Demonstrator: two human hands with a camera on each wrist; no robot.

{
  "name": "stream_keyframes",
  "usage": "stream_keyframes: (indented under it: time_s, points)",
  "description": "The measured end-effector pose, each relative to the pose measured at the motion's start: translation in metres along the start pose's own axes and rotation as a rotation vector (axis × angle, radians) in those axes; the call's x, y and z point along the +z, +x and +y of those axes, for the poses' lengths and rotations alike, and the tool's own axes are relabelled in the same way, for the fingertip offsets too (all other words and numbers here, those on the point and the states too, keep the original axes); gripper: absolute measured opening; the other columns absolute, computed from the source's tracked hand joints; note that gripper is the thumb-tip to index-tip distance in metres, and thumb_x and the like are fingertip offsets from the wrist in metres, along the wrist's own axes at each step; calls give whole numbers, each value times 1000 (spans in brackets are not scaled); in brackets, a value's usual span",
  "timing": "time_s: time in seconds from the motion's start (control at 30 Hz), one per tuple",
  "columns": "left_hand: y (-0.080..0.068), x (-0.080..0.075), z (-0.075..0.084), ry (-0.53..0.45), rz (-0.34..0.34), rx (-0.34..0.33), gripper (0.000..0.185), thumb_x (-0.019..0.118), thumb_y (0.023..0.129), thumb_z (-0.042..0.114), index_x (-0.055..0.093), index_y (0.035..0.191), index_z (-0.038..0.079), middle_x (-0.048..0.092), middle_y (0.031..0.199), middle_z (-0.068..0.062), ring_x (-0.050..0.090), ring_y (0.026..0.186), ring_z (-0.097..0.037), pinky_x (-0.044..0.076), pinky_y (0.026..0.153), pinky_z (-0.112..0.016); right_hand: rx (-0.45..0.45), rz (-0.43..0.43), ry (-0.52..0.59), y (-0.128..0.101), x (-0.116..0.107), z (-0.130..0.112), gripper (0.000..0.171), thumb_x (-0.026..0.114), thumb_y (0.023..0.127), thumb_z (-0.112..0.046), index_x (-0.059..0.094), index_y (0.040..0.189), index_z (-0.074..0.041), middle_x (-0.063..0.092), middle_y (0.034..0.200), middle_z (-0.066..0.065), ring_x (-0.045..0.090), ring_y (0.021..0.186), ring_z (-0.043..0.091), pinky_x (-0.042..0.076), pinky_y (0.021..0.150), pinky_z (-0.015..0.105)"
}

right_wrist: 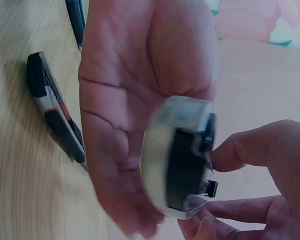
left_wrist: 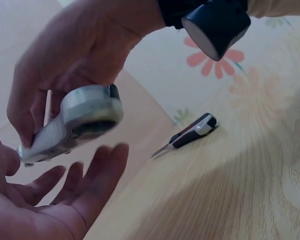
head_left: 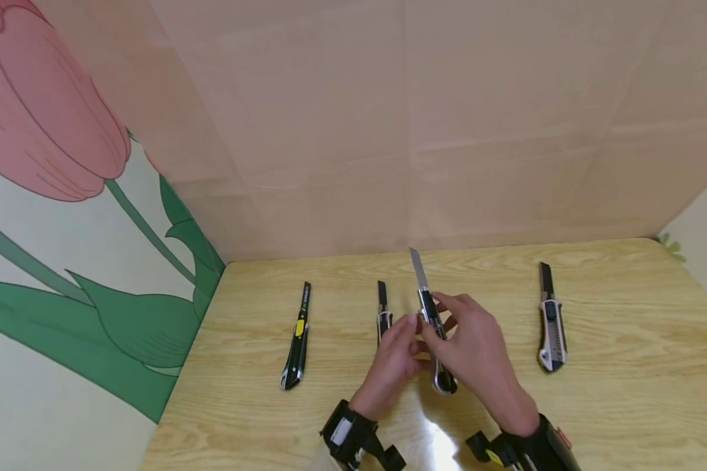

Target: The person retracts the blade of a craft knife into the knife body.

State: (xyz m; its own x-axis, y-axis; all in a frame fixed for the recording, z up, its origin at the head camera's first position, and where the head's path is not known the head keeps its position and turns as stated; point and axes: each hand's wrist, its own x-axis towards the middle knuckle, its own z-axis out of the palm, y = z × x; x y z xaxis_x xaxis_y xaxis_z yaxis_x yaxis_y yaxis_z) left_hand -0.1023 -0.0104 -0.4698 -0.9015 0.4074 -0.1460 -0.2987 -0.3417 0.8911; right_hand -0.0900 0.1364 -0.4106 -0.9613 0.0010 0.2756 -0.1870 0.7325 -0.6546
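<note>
Utility knife [head_left: 431, 320] raised just above the table [head_left: 624, 392], near the middle of its front edge, blade out and pointing at the far edge. Right hand [head_left: 477, 347] curled round the handle; left hand [head_left: 396, 356] beside it, fingers loose, perhaps brushing the slider, though blur hides contact. Probably light, rigid, smooth-sided; sharp at the tip, so best gripped on the ribbed handle, well behind the blade

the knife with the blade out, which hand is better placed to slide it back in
Right. The right hand already grips the knife around its handle, thumb near the slider. The left hand is open beside it, fingers only near the handle, so it can steady at most.
</note>
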Motion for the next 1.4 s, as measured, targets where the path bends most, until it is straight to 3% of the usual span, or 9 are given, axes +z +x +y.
stream_keyframes:
  time_s: [0.17, 0.43, 0.57, 0.77, 0.87, 0.93, 1.03, 1.17, 1.4]
  points:
    - [1, -1, 0, 8, 11, -10, 39, 43, 111, 41, 63, 126, 10, 62, 107, -2, 65, 88, -15, 57, 71, -29, -6, -4, -12, -1, 4, -3, 51, 79, 84, -17, 67, 130, 0, 67, 111, 15, 66, 81, 26, 49, 54, 26]
    - [3, 2, -2, 54, 43, 4, 35, 45, 110, 44, 62, 109, 14, 63, 101, -1, 62, 87, -15, 51, 71, -24, -31, -9, -29, -2, 2, -3, 48, 79, 85, -20, 67, 128, 0, 68, 107, 14, 64, 90, 29, 52, 65, 38]
    - [1, 6, -1, 52, 53, 35, 38, 38, 111, 46, 58, 116, 14, 62, 99, 0, 61, 84, -14, 51, 72, -25, -45, -35, 23, -2, 1, -3, 46, 78, 88, -19, 65, 129, -1, 68, 105, 13, 62, 95, 29, 52, 72, 40]
    - [-5, 9, 2, 14, 73, 38, 47, 31, 111, 53, 57, 128, 17, 60, 91, -3, 59, 67, -15, 54, 60, -26, -25, -86, 143, 0, 1, -5, 43, 66, 102, -34, 60, 132, -3, 68, 110, 9, 64, 101, 26, 55, 82, 44]
    - [-8, 10, 2, -14, 8, 45, 54, 29, 110, 57, 55, 134, 17, 62, 85, -4, 60, 59, -14, 53, 54, -25, 2, -118, 205, -1, 2, -4, 41, 56, 107, -39, 61, 130, -5, 69, 112, 9, 64, 103, 25, 56, 86, 47]
    - [-9, 10, 2, -49, -61, 48, 58, 28, 109, 60, 56, 130, 14, 62, 79, -3, 59, 52, -13, 53, 48, -25, 32, -143, 254, -2, 3, -4, 40, 50, 109, -40, 63, 127, -8, 69, 113, 8, 65, 101, 24, 56, 85, 46]
    - [-9, 11, 3, -108, -168, 42, 60, 26, 107, 63, 55, 123, 14, 58, 73, 0, 56, 44, -10, 49, 41, -24, 98, -168, 333, -3, 3, -5, 41, 43, 111, -45, 64, 123, -11, 68, 105, 7, 63, 89, 22, 54, 73, 36]
    - [-10, 12, 5, -162, -236, 36, 58, 24, 108, 63, 55, 121, 16, 57, 72, 2, 54, 43, -10, 47, 39, -24, 178, -198, 461, -4, 4, -6, 47, 37, 112, -47, 66, 120, -11, 62, 94, 10, 57, 78, 23, 48, 63, 31]
    - [-11, 15, 8, -166, -267, 76, 57, 17, 111, 57, 55, 116, 14, 55, 70, 1, 54, 44, -10, 48, 40, -25, 274, -257, 668, -1, 7, -5, 57, 35, 111, -50, 67, 127, -6, 66, 116, 10, 59, 104, 22, 45, 92, 24]
